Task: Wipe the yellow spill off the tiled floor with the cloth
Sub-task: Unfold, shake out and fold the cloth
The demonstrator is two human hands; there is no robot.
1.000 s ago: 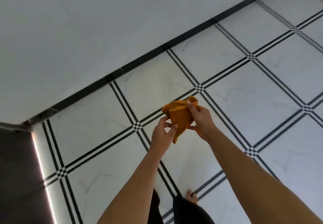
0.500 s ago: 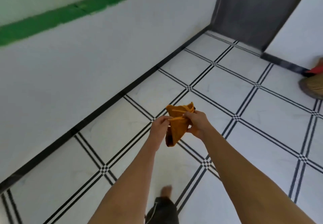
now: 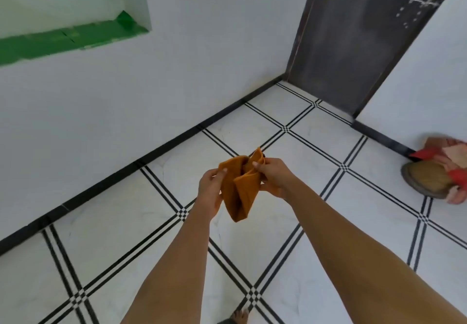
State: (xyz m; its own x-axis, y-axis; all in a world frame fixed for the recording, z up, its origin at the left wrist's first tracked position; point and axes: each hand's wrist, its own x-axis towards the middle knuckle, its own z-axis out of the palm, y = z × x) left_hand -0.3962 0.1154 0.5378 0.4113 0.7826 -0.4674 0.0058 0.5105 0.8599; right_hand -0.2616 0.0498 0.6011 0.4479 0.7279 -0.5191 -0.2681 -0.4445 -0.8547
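Observation:
An orange cloth (image 3: 240, 192) hangs folded between both hands, held out in front of me above the white tiled floor (image 3: 316, 172). My left hand (image 3: 209, 189) pinches its left edge. My right hand (image 3: 273, 177) grips its upper right corner with thumb on top. No yellow spill shows on the floor tiles in view.
A white wall (image 3: 126, 101) with a black skirting runs along the left. A green-floored niche (image 3: 63, 38) is set in it. A dark door (image 3: 358, 38) stands at the far corner. A woven mat with red cloth (image 3: 434, 174) lies at the right. My bare toes (image 3: 240, 315) show at the bottom.
My view has swung up and to the right, bringing the niche, the door and the mat into sight. Both hands keep hold of the cloth and have pulled its folds slightly apart.

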